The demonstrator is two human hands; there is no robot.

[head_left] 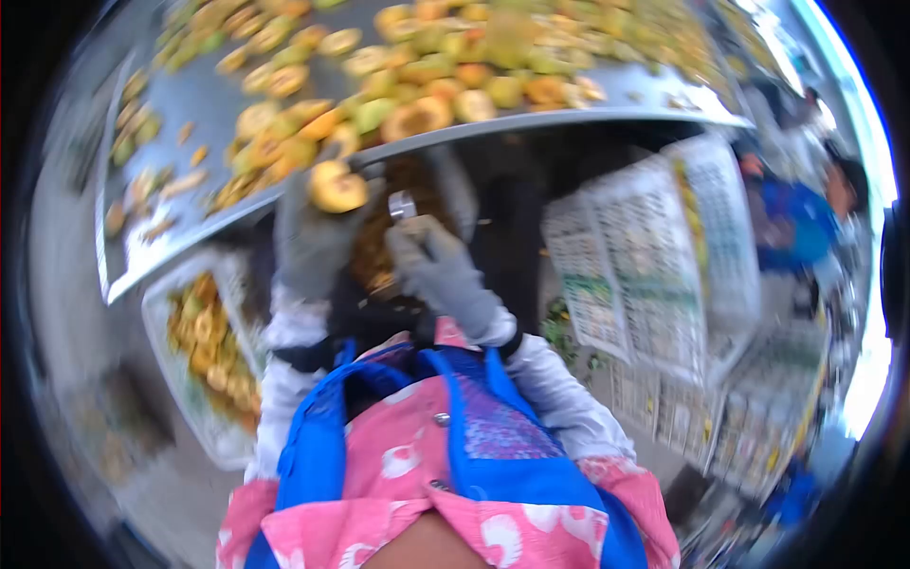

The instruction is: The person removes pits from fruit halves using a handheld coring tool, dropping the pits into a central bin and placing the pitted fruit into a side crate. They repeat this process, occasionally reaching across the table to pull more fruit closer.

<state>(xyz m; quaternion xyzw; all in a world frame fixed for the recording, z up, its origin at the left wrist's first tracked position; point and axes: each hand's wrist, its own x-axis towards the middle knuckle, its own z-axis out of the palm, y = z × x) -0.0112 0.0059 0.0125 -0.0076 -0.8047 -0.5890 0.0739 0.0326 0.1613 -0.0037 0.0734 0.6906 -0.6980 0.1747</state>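
Note:
My left hand (318,232), in a grey glove, holds a yellow peach (338,187) just below the front edge of the metal table. A dark hollow shows on the fruit's right side. My right hand (441,270), also gloved, is closed around a small tool with a shiny, curved metal head (402,205), which points up toward the table. The tool's head is to the right of the peach and apart from it. Its handle is mostly hidden by my fingers. Between and beneath my hands lies a heap of brownish scraps (374,251), blurred.
Many halved peaches (417,114) are piled on the metal table (218,104). A white crate (175,365) of cut fruit stands at lower left. Stacked white crates (635,256) rise on the right. Beyond them is a person in blue (801,218).

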